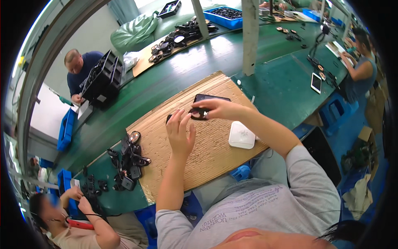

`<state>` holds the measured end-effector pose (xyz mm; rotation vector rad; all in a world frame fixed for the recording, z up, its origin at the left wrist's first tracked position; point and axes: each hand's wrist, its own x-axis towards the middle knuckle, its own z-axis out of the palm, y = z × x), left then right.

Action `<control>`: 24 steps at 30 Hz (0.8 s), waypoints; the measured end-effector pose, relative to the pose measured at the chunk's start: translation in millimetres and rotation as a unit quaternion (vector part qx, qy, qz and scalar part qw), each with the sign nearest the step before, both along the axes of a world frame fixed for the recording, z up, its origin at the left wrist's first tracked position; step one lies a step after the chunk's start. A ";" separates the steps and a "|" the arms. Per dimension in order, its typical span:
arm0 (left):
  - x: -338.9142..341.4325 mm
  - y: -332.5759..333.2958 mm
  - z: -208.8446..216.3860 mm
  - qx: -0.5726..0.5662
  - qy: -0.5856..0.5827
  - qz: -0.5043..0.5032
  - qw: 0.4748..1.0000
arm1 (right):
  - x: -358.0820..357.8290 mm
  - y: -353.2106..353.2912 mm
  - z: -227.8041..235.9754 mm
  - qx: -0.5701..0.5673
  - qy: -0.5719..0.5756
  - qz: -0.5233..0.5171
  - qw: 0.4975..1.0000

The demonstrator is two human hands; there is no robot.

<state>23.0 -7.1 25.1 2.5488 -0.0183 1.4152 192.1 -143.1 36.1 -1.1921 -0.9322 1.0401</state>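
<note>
Over the cardboard sheet (166, 159), my two hands are close together around a small black device with a round coppery face (198, 114). My right hand (217, 109) grips it from the right, fingers bent over its top. On its left side is my left hand (180, 130), fingers raised and curved, the thumb apart. A black end pokes out past the left fingers; whether it belongs to the same device is hidden. Just behind my right hand lies a dark flat phone-like object (211, 98). A white rounded-square box (241, 135) sits beneath my right forearm.
A pile of black corded devices (130, 159) lies left of the cardboard. Across the green belt (182, 66) are more devices (178, 39) and a blue tray (224, 17). A post (250, 41) rises beyond my hands. A white phone (316, 83) lies right. Co-workers sit or stand around.
</note>
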 end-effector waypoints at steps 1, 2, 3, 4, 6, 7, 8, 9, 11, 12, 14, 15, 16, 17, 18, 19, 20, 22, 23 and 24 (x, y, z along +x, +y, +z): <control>4.5 -0.2 -1.8 -0.014 0.022 -0.010 1.000 | 5.0 3.3 -18.8 0.015 -0.028 0.010 0.999; 5.3 1.5 -4.3 -0.023 0.022 0.002 0.999 | 3.9 5.7 -20.6 0.007 -0.027 0.022 0.999; 6.5 4.7 -6.6 -0.052 0.046 -0.019 0.997 | 3.7 6.5 -22.0 0.017 -0.068 0.013 0.997; 6.3 7.2 -8.9 -0.082 0.072 -0.046 0.993 | 0.4 3.7 -21.6 0.027 -0.105 -0.001 0.994; 4.6 7.7 -14.4 -0.142 0.122 -0.100 0.977 | -6.3 -3.5 -20.3 0.048 -0.179 -0.028 0.982; 5.6 7.8 -15.4 -0.147 0.123 -0.097 0.977 | -8.3 -4.1 -17.9 0.044 -0.176 -0.024 0.983; 6.0 7.4 -15.7 -0.167 0.128 -0.099 0.973 | -12.1 -4.3 -14.5 0.029 -0.191 -0.024 0.981; 7.6 6.1 -15.8 -0.186 0.133 -0.103 0.968 | -15.5 -5.4 -11.2 0.014 -0.207 -0.026 0.978; 9.2 4.3 -17.0 -0.221 0.143 -0.111 0.958 | -19.2 -6.4 -9.7 -0.014 -0.239 -0.030 0.970; 9.4 4.4 -17.5 -0.223 0.146 -0.111 0.957 | -18.6 -7.2 -12.0 -0.016 -0.236 -0.031 0.971; 7.9 7.6 -17.7 -0.300 0.183 -0.109 0.930 | -15.6 -7.2 -17.0 -0.010 -0.223 -0.058 0.973; 7.0 9.0 -17.7 -0.337 0.200 -0.107 0.914 | -13.9 -7.1 -19.0 -0.006 -0.216 -0.071 0.974; 6.6 9.1 -17.9 -0.373 0.218 -0.105 0.896 | -12.6 -7.4 -20.3 -0.003 -0.210 -0.086 0.974; 6.5 8.8 -18.6 -0.372 0.220 -0.105 0.895 | -11.5 -7.4 -20.7 -0.002 -0.207 -0.087 0.974; 6.3 8.7 -19.7 -0.389 0.212 -0.106 0.890 | -10.7 -7.6 -20.1 -0.004 -0.192 -0.088 0.977; 6.1 8.5 -20.8 -0.406 0.202 -0.108 0.885 | -9.9 -7.8 -18.9 -0.005 -0.177 -0.090 0.980; 5.9 8.4 -21.5 -0.423 0.193 -0.109 0.879 | -9.1 -7.9 -17.7 -0.006 -0.162 -0.092 0.982; 6.1 8.1 -21.3 -0.438 0.184 -0.111 0.873 | -7.0 -7.8 -17.6 -0.007 -0.147 -0.095 0.985; 6.6 7.9 -21.0 -0.384 0.160 -0.096 0.904 | -5.4 -7.3 -18.7 -0.014 -0.126 -0.090 0.988; 7.0 7.7 -20.6 -0.327 0.135 -0.081 0.932 | -4.0 -6.7 -20.0 -0.021 -0.105 -0.084 0.991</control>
